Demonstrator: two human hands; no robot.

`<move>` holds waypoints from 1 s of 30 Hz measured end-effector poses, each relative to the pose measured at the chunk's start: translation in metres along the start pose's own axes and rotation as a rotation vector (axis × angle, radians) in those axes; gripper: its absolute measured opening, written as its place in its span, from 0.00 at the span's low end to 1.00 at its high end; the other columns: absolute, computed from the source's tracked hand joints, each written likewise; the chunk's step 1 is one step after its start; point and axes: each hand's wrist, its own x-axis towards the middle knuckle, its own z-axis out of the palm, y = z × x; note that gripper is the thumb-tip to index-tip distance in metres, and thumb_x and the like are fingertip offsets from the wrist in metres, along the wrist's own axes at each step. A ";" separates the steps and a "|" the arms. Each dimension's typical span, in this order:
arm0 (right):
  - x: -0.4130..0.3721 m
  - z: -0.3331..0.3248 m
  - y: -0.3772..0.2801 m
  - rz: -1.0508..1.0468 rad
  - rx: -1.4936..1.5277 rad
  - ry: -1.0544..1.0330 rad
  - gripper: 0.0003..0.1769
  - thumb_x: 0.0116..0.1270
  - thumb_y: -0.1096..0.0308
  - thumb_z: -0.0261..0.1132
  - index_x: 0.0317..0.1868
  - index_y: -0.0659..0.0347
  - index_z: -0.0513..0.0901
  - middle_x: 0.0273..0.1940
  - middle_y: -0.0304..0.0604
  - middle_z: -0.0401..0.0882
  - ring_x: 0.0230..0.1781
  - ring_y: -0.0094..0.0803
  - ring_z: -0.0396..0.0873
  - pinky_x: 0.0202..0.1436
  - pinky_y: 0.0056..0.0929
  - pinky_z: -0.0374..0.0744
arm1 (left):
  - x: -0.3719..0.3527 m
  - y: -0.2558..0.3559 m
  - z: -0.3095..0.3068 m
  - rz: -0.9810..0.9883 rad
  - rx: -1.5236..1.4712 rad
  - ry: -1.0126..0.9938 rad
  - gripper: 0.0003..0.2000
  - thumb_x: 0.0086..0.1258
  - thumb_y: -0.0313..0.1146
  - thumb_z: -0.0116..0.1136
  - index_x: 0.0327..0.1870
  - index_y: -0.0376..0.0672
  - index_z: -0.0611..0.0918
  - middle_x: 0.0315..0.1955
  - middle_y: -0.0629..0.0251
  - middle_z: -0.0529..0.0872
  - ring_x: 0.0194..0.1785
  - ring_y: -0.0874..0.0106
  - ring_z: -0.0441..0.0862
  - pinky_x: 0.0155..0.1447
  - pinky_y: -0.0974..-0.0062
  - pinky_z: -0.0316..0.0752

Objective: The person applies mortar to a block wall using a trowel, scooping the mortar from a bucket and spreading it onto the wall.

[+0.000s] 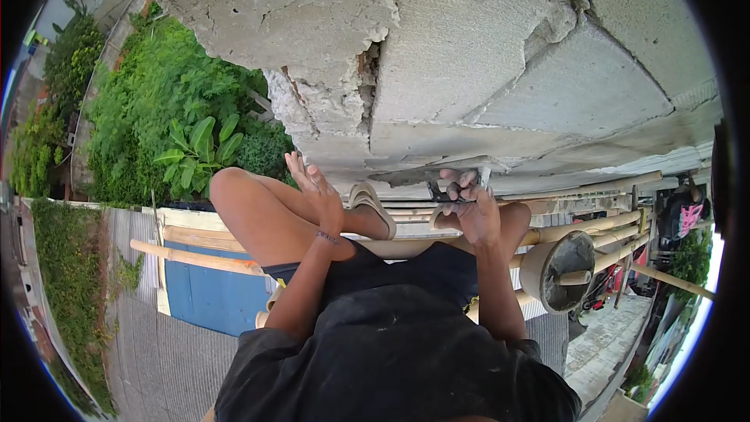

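My left hand (314,194) is raised over my bent left leg, its fingers stretched out and nothing in it. A dark band circles that wrist. My right hand (476,215), grey with mortar on the fingers, is wrapped round a small trowel (484,178); most of the tool is hidden behind the fingers. Just beyond both hands is the rough concrete wall (461,70), with cracks, a broken edge and smoother plastered patches. To the right of my right hand, a mortar-smeared bucket (534,272) sits by the bamboo poles, with grey residue and a short stick-like handle inside.
I sit on a scaffold of bamboo poles (391,248), high above the ground. Below lie a corrugated roof (183,359), a blue panel (205,285) and green trees (168,94). Another person (686,215) in dark clothing with pink print is at the far right.
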 end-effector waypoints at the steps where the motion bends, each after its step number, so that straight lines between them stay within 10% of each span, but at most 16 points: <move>1: 0.005 0.004 -0.003 -0.025 0.030 -0.010 0.05 0.60 0.73 0.55 0.37 0.59 0.74 0.53 0.56 0.77 0.37 0.26 0.70 0.32 0.26 0.86 | -0.009 -0.005 0.000 0.011 0.002 -0.007 0.30 0.81 0.47 0.39 0.71 0.29 0.59 0.66 0.44 0.68 0.64 0.57 0.71 0.67 0.64 0.64; 6: 0.013 0.005 -0.033 -0.118 -0.048 -0.124 0.06 0.61 0.68 0.60 0.36 0.58 0.72 0.54 0.59 0.76 0.36 0.25 0.69 0.30 0.25 0.86 | -0.078 -0.033 -0.006 -0.713 -0.245 -0.177 0.25 0.82 0.48 0.38 0.68 0.36 0.64 0.60 0.48 0.72 0.60 0.61 0.74 0.63 0.67 0.70; 8: 0.008 -0.001 -0.048 -0.158 -0.024 -0.168 0.07 0.62 0.67 0.60 0.36 0.58 0.72 0.54 0.60 0.76 0.36 0.26 0.69 0.30 0.26 0.87 | -0.096 -0.043 -0.005 -0.911 -0.349 -0.565 0.22 0.82 0.46 0.39 0.63 0.37 0.69 0.51 0.56 0.78 0.55 0.68 0.78 0.57 0.73 0.74; 13: -0.013 -0.021 -0.102 -0.249 0.288 -0.349 0.02 0.65 0.73 0.55 0.35 0.61 0.70 0.58 0.62 0.73 0.39 0.30 0.71 0.31 0.32 0.89 | -0.104 -0.043 0.004 -0.997 -0.216 -1.154 0.20 0.80 0.46 0.45 0.59 0.41 0.76 0.46 0.63 0.83 0.48 0.74 0.80 0.50 0.75 0.77; 18: -0.022 -0.051 -0.110 -0.274 0.525 -0.441 0.03 0.63 0.76 0.53 0.37 0.60 0.72 0.61 0.58 0.70 0.42 0.32 0.71 0.32 0.32 0.87 | -0.101 0.017 0.009 -0.512 -0.221 -1.747 0.23 0.80 0.45 0.45 0.67 0.39 0.69 0.57 0.62 0.78 0.55 0.76 0.75 0.58 0.76 0.73; 24: -0.009 -0.060 -0.063 -0.200 0.914 -0.406 0.02 0.62 0.73 0.55 0.34 0.59 0.75 0.61 0.46 0.73 0.42 0.28 0.71 0.31 0.25 0.83 | -0.106 0.117 0.035 -0.495 -0.681 -1.519 0.37 0.75 0.48 0.55 0.76 0.38 0.54 0.67 0.56 0.69 0.59 0.71 0.75 0.63 0.71 0.70; 30: 0.017 -0.078 -0.034 -0.176 0.964 -0.404 0.03 0.64 0.72 0.55 0.36 0.62 0.75 0.56 0.45 0.75 0.40 0.27 0.72 0.28 0.23 0.81 | -0.111 0.152 0.074 -0.680 -0.759 -1.161 0.29 0.75 0.43 0.58 0.69 0.34 0.66 0.55 0.60 0.80 0.52 0.75 0.78 0.56 0.77 0.75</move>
